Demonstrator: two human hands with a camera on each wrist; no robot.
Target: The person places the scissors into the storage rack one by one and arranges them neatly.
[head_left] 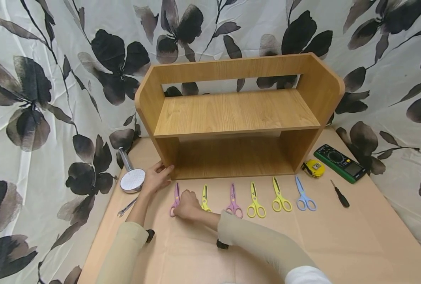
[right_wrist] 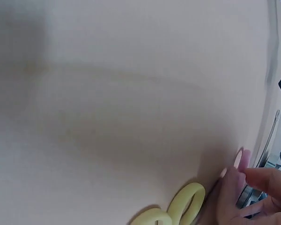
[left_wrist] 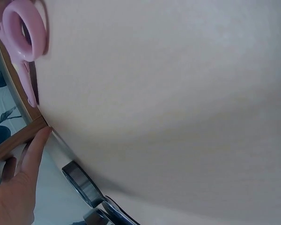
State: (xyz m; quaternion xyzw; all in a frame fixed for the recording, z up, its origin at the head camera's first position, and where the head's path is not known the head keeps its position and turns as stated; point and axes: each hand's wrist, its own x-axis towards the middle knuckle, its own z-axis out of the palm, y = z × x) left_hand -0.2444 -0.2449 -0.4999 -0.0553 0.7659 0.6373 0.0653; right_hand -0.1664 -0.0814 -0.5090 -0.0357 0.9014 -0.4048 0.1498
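My right hand (head_left: 188, 206) pinches a handle loop of the pink scissors (head_left: 176, 194) at the left end of a row, thumb and index finger meeting there in the right wrist view. The scissors lie on the table with blades toward the shelf. With fairly straight fingers, my left hand (head_left: 156, 178) touches the lower front left corner of a wooden two-tier shelf (head_left: 238, 112). Yellow scissors (head_left: 204, 197) beside my right hand are partly hidden by it. Farther right lie purple scissors (head_left: 233, 197), two more yellow scissors (head_left: 254, 197) and blue scissors (head_left: 304, 197).
Left of the shelf are a shower head (head_left: 133, 180) and a wrench (head_left: 126, 207). On the right lie a yellow tape measure (head_left: 314, 168), a green-edged multimeter (head_left: 341, 162) and a black-handled screwdriver (head_left: 341, 196). A flower-printed curtain (head_left: 54, 157) hangs behind the table.
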